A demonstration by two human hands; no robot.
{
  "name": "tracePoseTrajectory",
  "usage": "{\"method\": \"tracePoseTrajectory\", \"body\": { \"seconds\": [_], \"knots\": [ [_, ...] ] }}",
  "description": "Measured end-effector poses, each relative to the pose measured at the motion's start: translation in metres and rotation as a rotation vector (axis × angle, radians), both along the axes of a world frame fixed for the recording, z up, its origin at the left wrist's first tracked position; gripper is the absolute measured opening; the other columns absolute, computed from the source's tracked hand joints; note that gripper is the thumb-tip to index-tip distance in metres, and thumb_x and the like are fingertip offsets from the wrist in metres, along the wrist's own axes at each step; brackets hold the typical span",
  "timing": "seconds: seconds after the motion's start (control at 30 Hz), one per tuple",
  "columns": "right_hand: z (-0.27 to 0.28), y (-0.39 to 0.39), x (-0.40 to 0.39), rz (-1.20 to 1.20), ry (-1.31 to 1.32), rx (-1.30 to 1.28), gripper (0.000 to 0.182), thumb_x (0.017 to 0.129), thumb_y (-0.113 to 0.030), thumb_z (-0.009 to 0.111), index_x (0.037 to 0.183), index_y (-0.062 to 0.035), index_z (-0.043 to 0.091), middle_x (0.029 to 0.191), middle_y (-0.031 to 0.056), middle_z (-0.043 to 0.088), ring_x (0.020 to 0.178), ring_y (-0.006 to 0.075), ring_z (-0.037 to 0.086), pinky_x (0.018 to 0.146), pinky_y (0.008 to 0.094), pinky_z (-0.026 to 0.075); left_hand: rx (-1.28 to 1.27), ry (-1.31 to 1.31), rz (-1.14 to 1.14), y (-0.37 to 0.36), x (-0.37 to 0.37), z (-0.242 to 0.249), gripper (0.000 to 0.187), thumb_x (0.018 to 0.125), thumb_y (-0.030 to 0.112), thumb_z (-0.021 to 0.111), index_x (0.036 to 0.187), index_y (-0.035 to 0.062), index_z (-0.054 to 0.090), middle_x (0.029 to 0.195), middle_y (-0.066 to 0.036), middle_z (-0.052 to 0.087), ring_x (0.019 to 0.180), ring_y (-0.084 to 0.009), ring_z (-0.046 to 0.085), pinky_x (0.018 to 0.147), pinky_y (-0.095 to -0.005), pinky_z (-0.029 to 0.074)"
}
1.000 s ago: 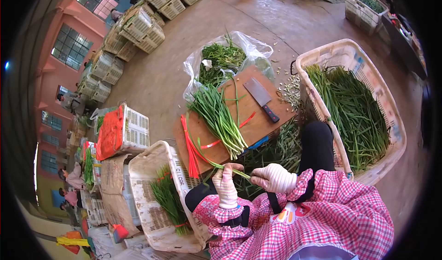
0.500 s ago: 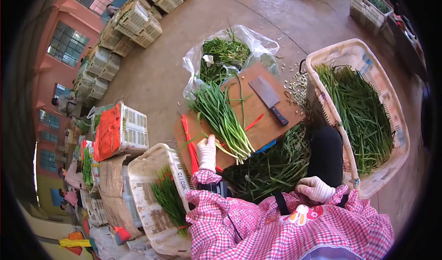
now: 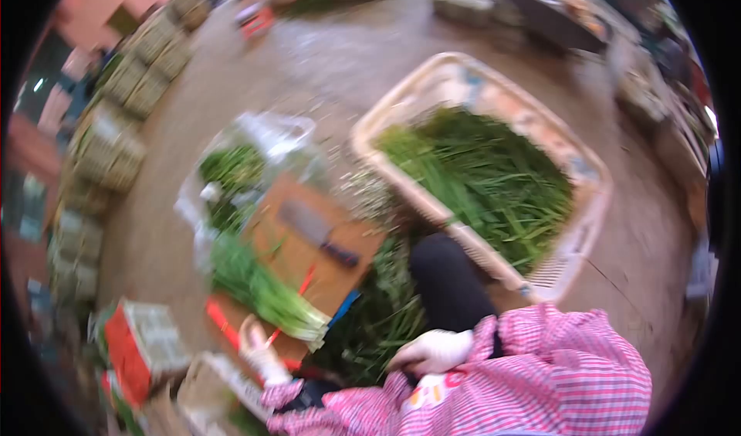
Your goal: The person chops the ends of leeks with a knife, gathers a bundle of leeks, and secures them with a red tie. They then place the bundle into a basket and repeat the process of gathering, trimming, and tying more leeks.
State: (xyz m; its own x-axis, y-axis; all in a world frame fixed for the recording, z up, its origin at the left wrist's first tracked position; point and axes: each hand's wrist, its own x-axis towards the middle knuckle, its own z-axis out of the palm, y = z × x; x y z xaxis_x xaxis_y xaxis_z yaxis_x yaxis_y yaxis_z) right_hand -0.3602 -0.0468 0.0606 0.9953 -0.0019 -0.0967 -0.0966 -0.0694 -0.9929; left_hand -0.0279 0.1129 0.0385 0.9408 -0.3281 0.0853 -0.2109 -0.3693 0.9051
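A bundle of long green chives (image 3: pixel 258 281) lies across a brown board (image 3: pixel 289 193), its pale cut ends towards me. Beside those ends is my left hand (image 3: pixel 262 356), in a pale glove with bare fingertips. A red strip (image 3: pixel 306 281) runs under the bundle, its near end close to these fingers; blur hides whether they grip it. More red strips (image 3: pixel 222 322) lie at the board's left edge. My right hand (image 3: pixel 436 351), gloved too, rests at my lap with curled fingers, their undersides hidden. A cleaver (image 3: pixel 305 221) lies flat on the board, away from both hands.
A large crate (image 3: pixel 370 146) of green leaves stands right of the board. Beyond the board sits a clear plastic bag (image 3: pixel 282 131) with greens, near scattered pale cuttings (image 3: pixel 367 193). Loose leaves (image 3: pixel 378 320) lie below the board. Another crate (image 3: pixel 204 393) stands at lower left.
My view has swung right and blurred, so the board and bundle appear further left and lower. The bundle and cleaver keep their places on the board. Both hands stay in about the same spots.
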Motion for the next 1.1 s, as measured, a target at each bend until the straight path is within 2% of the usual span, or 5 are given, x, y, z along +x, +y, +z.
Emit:
{"method": "tracePoseTrajectory", "body": {
  "seconds": [0.3, 0.6, 0.7, 0.93, 1.1],
  "knots": [
    [0.038, -0.041, -0.055, -0.181, -0.042, 0.001, 0.030, 0.087, -0.034, 0.061, 0.088, -0.0039, 0.063, 0.069, 0.0168, 0.060, 0.068, 0.0323, 0.061, 0.061, 0.0396, 0.046, -0.125, 0.050, -0.460, -0.142, -0.141, 0.071, 0.045, 0.095, 0.037, 0.046, 0.068, 0.0028, 0.058, 0.061, -0.003, 0.054, 0.062, -0.0125, 0.050, 0.063, -0.0292, 0.041],
    [-0.004, -0.206, -0.209, -1.283, 0.246, -0.123, 0.062, 0.077, -0.018, 0.075, 0.132, -0.0059, 0.047, 0.119, 0.0154, 0.059, 0.105, 0.0227, 0.059, 0.093, 0.0337, 0.047, -0.200, 0.338, -1.075, -0.204, -0.281, 0.063, 0.024, 0.091, 0.020, 0.059, 0.077, 0.0003, 0.063, 0.074, -0.006, 0.064, 0.067, -0.0141, 0.059, 0.063, -0.0284, 0.046],
    [-0.025, -0.255, -0.264, -1.243, 0.795, -0.688, 0.090, 0.070, -0.031, 0.079, 0.142, -0.0049, 0.032, 0.139, 0.0221, 0.042, 0.129, 0.0339, 0.041, 0.109, 0.0367, 0.033, -0.191, -0.032, -1.262, -0.216, -0.289, 0.023, 0.010, 0.084, 0.011, 0.064, 0.080, 0.0021, 0.064, 0.078, -0.009, 0.065, 0.070, -0.0203, 0.063, 0.064, -0.0312, 0.050],
    [-0.083, -0.300, -0.307, -1.192, 1.197, -0.395, 0.120, 0.068, -0.050, 0.076, 0.149, -0.0038, 0.001, 0.155, 0.0203, 0.004, 0.144, 0.0317, 0.008, 0.116, 0.0352, 0.016, -0.175, -0.459, -1.246, -0.230, -0.300, 0.024, 0.005, 0.075, 0.006, 0.068, 0.075, 0.0074, 0.063, 0.078, -0.007, 0.065, 0.070, -0.0261, 0.064, 0.064, -0.0348, 0.052],
    [-0.113, -0.285, -0.296, -1.146, 1.243, -0.378, 0.121, 0.064, -0.053, 0.076, 0.149, -0.0045, 0.004, 0.154, 0.0200, 0.012, 0.143, 0.0319, 0.014, 0.116, 0.0382, 0.017, -0.142, -0.478, -1.257, -0.235, -0.300, 0.019, 0.005, 0.075, 0.008, 0.068, 0.075, 0.0083, 0.062, 0.079, -0.006, 0.065, 0.071, -0.0259, 0.064, 0.065, -0.0352, 0.052]
  ]
}}
